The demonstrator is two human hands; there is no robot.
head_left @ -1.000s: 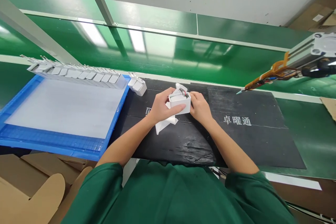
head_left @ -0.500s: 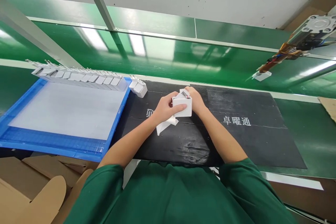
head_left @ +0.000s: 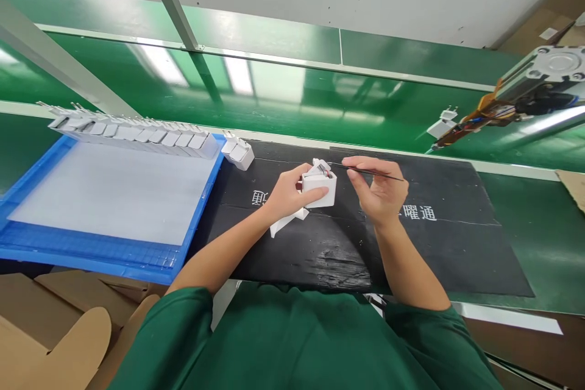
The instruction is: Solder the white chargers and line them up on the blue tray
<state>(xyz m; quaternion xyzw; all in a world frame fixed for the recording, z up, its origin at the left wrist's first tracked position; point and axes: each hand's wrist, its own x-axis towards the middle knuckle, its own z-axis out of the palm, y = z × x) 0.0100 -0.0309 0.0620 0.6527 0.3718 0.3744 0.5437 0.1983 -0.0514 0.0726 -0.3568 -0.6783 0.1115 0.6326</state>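
Note:
My left hand (head_left: 289, 194) is closed around a small white charger housing (head_left: 320, 187) held above the black mat (head_left: 457, 244). The housing's top is open and red wires show inside. My right hand (head_left: 377, 190) is just to the right of it and pinches thin dark tweezers (head_left: 365, 171). The tweezer tip points left into the open top of the housing. A white plastic stand (head_left: 287, 222) sits on the mat under my left hand.
A blue tray (head_left: 91, 253) with a white sheet lies at the left, with a row of white chargers (head_left: 132, 131) along its far edge and two more (head_left: 238, 151) beside it. A metal fixture with orange wiring (head_left: 525, 94) hangs at the right. Cardboard (head_left: 50, 329) sits bottom left.
My right hand has come off the housing and moved right, with the thin tweezers now showing in its fingers. My left hand still holds the housing in about the same place.

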